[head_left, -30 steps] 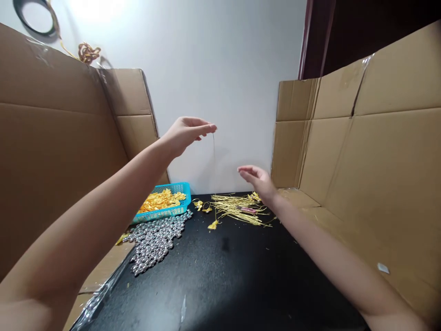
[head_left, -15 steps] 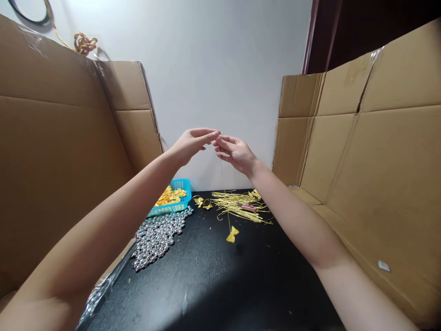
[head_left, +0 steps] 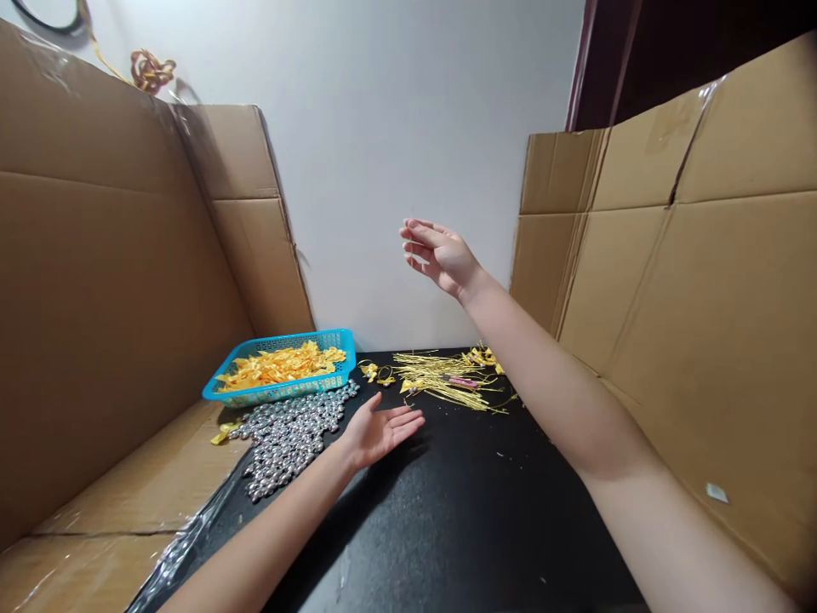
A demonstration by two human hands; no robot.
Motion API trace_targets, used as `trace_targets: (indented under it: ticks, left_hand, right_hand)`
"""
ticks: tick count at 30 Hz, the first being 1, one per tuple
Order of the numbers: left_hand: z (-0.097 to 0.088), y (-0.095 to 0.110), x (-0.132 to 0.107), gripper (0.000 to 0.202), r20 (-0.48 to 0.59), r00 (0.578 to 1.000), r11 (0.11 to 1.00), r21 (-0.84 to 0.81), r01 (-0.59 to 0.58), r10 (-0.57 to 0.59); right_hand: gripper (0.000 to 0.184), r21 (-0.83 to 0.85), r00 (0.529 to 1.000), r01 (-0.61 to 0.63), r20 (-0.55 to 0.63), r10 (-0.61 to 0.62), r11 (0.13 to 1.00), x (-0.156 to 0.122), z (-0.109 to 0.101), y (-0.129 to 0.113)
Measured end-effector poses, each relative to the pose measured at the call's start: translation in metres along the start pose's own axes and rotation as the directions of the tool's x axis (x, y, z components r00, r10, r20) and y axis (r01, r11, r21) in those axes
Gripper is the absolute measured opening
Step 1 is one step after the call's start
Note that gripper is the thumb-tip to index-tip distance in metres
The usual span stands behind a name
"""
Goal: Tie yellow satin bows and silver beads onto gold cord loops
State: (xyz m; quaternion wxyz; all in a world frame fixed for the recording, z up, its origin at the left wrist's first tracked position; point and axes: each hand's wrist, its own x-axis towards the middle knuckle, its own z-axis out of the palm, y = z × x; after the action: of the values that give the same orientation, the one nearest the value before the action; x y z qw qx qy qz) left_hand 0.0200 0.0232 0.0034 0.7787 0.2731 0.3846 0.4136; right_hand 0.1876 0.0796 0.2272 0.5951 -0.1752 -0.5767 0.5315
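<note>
My right hand [head_left: 440,255] is raised in front of the wall, thumb and fingertips pinched on the top of a thin gold cord. The cord runs straight down from the fingers and is hard to make out against the wall. At its lower end a small yellow bow [head_left: 409,386] appears to hang, just in front of a pile of gold cords. Below it my left hand [head_left: 381,432] is open, palm up and fingers stretched out, holding nothing. Left of that hand lies a spread of silver beads [head_left: 290,443].
A blue basket [head_left: 214,387] of yellow bows stands behind the beads. Gold cords [head_left: 440,375] lie at the back of the black table [head_left: 459,528], with a pink tool [head_left: 463,382] among them. Finished-looking bow pieces [head_left: 376,373] lie nearby. Cardboard walls [head_left: 721,281] rise on both sides.
My left hand has come away from the right hand's fingertips, moved down and opened palm up. The right hand has risen slightly, and the hanging bow has swung back and up.
</note>
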Motion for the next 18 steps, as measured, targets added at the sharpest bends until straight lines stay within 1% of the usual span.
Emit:
trace_targets:
  ticks: [2, 4, 6, 8, 12, 15, 18]
  left_hand:
    - [0.010, -0.006, 0.005, 0.068, 0.058, 0.998, 0.996, -0.090, 0.001, 0.004]
    - [0.017, -0.010, 0.008, 0.068, 0.091, 0.996, 0.988, -0.155, -0.002, 0.016]
    - [0.022, -0.014, 0.010, 0.068, 0.112, 0.993, 0.980, -0.198, -0.003, 0.026]
    - [0.027, -0.020, 0.008, 0.065, 0.137, 0.990, 0.974, -0.228, -0.001, 0.033]
    - [0.038, -0.034, -0.005, 0.057, 0.180, 0.982, 0.954, -0.299, -0.003, 0.059]
    - [0.043, -0.043, -0.019, 0.051, 0.187, 0.982, 0.952, -0.302, 0.043, 0.015]
    - [0.042, -0.050, -0.031, 0.049, 0.199, 0.980, 0.959, -0.273, 0.083, -0.028]
  right_hand:
    - [0.005, -0.039, 1.000, 0.007, 0.021, -0.007, 0.999, 0.000, 0.000, -0.004]
    - [0.007, -0.072, 0.999, 0.026, 0.038, -0.023, 0.997, -0.001, -0.001, -0.007]
    - [0.007, -0.073, 0.999, 0.031, 0.040, -0.028, 0.997, -0.003, -0.003, -0.008]
    - [0.006, -0.045, 1.000, 0.003, 0.027, -0.002, 0.999, -0.006, -0.004, -0.008]
    - [0.009, -0.003, 0.998, -0.057, -0.005, 0.057, 0.998, -0.012, -0.006, -0.002]
    - [0.010, 0.003, 0.997, -0.078, -0.012, 0.078, 0.997, -0.018, -0.009, 0.004]
    - [0.009, -0.018, 0.996, -0.083, -0.021, 0.082, 0.996, -0.026, -0.015, 0.009]
